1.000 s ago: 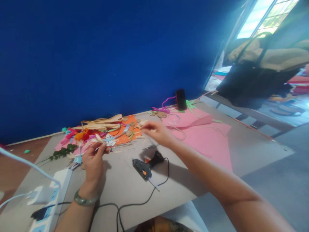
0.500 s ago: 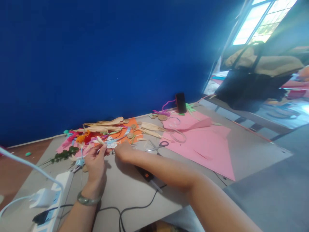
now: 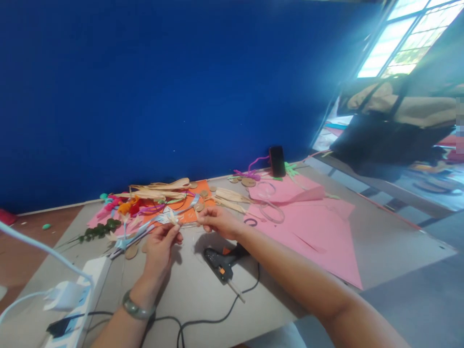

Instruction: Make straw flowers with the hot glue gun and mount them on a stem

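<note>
My left hand (image 3: 165,241) is closed in a pinch around a pale, dried-husk-like petal piece (image 3: 171,217), which points up from the fingertips. To its right, my right hand (image 3: 219,222) also has its fingertips pressed together; a small pale sliver (image 3: 197,215) shows at them, too small to name. A gap separates the two hands. Below my right hand a black glue gun (image 3: 219,265) with a glue stick in its back end lies on the table. One dark scissor handle (image 3: 250,222) shows above my right wrist, with the rest hidden.
Dried husk strips (image 3: 159,191), an orange sheet (image 3: 206,188), wooden discs (image 3: 248,182) and a green sprig (image 3: 99,231) lie along the back. Pink sheets (image 3: 308,222) cover the right. A phone (image 3: 277,162) leans on the blue wall. A power strip (image 3: 96,270) with cords stands at left.
My right hand has moved right, away from my left hand, and lifted slightly. The glue gun, mostly covered before by my right arm, now shows. My left hand keeps its pale piece.
</note>
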The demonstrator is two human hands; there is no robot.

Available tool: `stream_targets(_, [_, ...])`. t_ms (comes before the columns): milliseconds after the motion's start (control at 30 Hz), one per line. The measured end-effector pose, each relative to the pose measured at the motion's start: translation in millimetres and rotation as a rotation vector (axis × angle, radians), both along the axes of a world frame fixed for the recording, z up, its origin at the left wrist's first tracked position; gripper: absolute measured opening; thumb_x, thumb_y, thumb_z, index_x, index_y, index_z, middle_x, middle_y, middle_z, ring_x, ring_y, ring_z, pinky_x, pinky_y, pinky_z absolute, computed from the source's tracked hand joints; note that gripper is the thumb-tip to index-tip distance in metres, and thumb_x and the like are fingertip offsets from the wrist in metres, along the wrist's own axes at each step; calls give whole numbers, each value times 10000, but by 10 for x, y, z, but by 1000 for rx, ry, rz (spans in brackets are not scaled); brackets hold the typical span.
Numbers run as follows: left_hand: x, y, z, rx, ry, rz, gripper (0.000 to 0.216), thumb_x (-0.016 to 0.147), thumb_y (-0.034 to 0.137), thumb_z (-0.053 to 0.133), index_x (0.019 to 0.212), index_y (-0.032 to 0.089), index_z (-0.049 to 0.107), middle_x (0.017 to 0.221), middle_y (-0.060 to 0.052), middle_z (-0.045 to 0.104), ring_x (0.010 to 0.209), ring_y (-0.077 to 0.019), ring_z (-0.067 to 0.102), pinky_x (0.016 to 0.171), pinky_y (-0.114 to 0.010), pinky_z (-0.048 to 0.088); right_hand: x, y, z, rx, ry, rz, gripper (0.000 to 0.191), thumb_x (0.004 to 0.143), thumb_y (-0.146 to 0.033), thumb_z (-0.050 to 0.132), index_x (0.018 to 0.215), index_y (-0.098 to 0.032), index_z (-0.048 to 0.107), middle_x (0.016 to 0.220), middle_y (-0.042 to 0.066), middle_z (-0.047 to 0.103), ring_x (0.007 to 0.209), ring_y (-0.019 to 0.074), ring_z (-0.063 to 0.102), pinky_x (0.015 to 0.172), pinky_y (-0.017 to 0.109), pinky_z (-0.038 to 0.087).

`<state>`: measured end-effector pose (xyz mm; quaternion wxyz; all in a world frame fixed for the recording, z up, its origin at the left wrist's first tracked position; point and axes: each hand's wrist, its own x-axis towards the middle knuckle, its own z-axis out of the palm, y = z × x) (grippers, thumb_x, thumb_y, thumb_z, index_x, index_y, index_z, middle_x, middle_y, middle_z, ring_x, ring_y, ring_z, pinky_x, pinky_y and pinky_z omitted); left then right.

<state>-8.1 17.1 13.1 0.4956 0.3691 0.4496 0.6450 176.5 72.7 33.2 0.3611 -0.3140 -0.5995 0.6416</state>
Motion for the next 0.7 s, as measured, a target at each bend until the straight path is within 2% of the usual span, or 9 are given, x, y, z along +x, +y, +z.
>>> stream_targets(67, [43,-41,-2,-21,1,-73,207,662,286,757,761,138,650,662,-3,664,514,-91,552,491,-211,457,34,-35,-42,-162,171,-6,294,665,-323,759,787,-150,555,667,-27,626,482,54,521,485,183,387])
stream_targets(167, [63,-72,-28,-43,47,-141,198,693,293,739,776,137,650,732,-35,699,518,-94,561,503,-223,471,26,-62,-72,-243,266,-14,339,598,-257,814,807,-155,567,651,-42,633,503,70,572,519,194,426])
stream_targets(333, [53,-76,-68,-59,57,-162,178,720,284,726,757,140,628,675,-28,693,509,-101,561,507,-229,475,9,-61,-83,-188,306,-78,271,633,-267,799,741,-139,586,628,-36,643,511,81,597,554,213,462])
stream_targets(467, [54,-82,-73,-57,45,-165,154,733,267,721,748,147,626,610,-6,672,509,-96,559,514,-213,465,35,-52,-130,-178,268,-56,274,708,-332,744,851,-115,657,709,39,710,653,131,671,685,271,504])
stream_targets(600, [55,-89,-72,-58,42,-160,143,736,257,723,765,146,637,632,-7,679,519,-88,560,523,-203,461,59,-54,-146,-213,261,-32,339,710,-355,735,950,-124,670,815,74,739,800,171,699,833,338,498])
stream_targets(700, [62,-95,-60,-57,27,-156,143,730,252,726,762,148,633,671,-10,690,521,-83,559,518,-199,458,59,-71,-122,-204,263,-30,392,734,-362,715,1050,-150,625,838,55,730,782,174,713,783,324,518])
